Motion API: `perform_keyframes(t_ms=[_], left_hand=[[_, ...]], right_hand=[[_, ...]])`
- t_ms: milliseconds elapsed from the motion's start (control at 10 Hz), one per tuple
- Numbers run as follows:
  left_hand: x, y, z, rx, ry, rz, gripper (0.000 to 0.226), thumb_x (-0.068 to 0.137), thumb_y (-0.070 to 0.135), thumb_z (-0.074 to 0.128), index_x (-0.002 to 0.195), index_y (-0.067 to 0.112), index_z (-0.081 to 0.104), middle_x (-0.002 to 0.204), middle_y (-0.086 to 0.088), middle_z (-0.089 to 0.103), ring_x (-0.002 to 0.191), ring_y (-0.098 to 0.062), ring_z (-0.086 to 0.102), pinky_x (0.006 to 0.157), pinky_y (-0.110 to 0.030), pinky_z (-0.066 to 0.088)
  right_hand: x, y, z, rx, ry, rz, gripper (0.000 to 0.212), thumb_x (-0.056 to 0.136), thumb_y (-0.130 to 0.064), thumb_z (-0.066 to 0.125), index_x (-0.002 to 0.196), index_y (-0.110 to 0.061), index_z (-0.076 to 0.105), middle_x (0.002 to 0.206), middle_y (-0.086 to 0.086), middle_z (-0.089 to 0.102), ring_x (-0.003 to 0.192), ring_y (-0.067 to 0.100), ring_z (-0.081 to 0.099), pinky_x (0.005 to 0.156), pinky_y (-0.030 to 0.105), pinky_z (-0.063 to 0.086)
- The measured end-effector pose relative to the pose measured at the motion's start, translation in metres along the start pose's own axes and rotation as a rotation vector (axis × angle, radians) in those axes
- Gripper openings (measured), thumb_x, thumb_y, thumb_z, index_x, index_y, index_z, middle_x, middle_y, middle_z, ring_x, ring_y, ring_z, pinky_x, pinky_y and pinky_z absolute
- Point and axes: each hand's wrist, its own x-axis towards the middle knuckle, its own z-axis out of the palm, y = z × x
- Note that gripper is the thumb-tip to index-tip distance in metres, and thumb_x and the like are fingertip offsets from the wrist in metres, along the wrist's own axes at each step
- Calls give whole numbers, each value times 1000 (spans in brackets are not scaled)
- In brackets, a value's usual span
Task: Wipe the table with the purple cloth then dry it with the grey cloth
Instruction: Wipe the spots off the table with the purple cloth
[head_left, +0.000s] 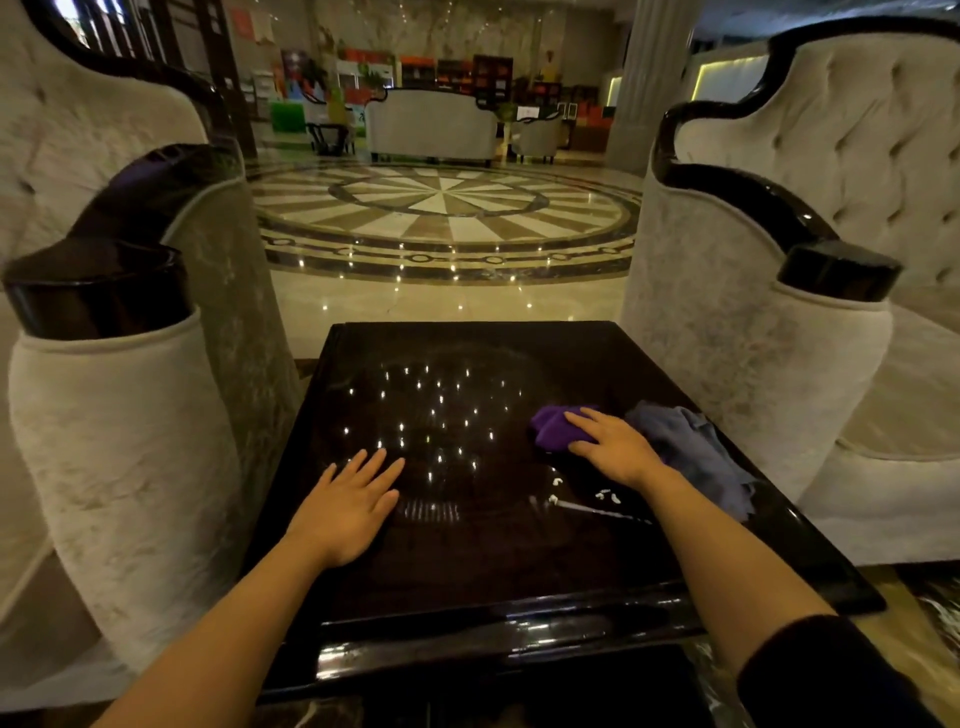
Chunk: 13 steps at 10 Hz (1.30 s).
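Observation:
A glossy dark table (467, 561) fills the lower middle of the head view and reflects many ceiling lights. The purple cloth (553, 427) lies bunched on its right side. My right hand (615, 447) rests on top of that cloth with the fingers curled over it. Just right of it lies the crumpled grey cloth (696, 447), reaching toward the table's right edge. My left hand (350, 499) lies flat on the table's left part, fingers spread, holding nothing. A few small white specks (605, 496) and a pale streak sit near my right wrist.
Two large pale upholstered armchairs with black glossy arms flank the table, one at the left (119, 415) and one at the right (769, 374). Beyond the table stretches a polished patterned marble floor (447, 208), with a sofa (434, 127) far back.

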Motion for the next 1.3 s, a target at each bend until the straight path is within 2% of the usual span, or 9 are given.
perform_keyframes(t_ms=[100,500,800,1000,1100,1300], left_hand=[[-2,1,-1,-6,2,-5,51,100,41,14,148,29,1,159,3,-4,146,-16,-8,119,-39,-1],[-6,5,-5,3,-1,-19,51,100,39,15,148,27,2,159,0,-3,146,-18,-4,119,-41,1],[-3,4,-7,-1,-2,-10,51,100,38,15,148,25,4,159,-2,-1,146,-21,-3,118,-43,2],[-6,3,-7,-24,1,9,50,100,39,14,148,27,4,159,-1,-1,146,-20,-4,118,-42,2],[-6,2,-5,-23,-11,-1,51,100,39,14,148,26,3,159,-1,-1,146,-20,-4,118,-42,1],[-4,2,-5,-17,-13,-3,51,100,39,14,148,26,3,159,-1,-1,146,-20,-4,119,-42,2]], right_hand=[[-5,-1,5,21,-7,-4,49,94,-36,44,140,-27,29,153,3,25,141,24,19,115,40,16],[-65,-35,28,-74,2,-138,43,95,-33,41,137,-30,34,150,1,32,132,27,29,109,40,26],[-122,-56,44,-115,-6,-264,46,93,-34,45,137,-32,33,145,3,37,116,26,36,97,35,31],[-159,-61,55,-182,64,-336,50,91,-29,50,138,-28,32,144,9,39,112,29,40,95,40,37],[-177,-57,60,-178,52,-386,53,92,-26,50,140,-26,28,145,8,36,111,29,40,97,39,37],[-202,-51,56,-203,17,-472,51,91,-21,52,138,-24,33,145,10,38,112,31,45,95,41,41]])
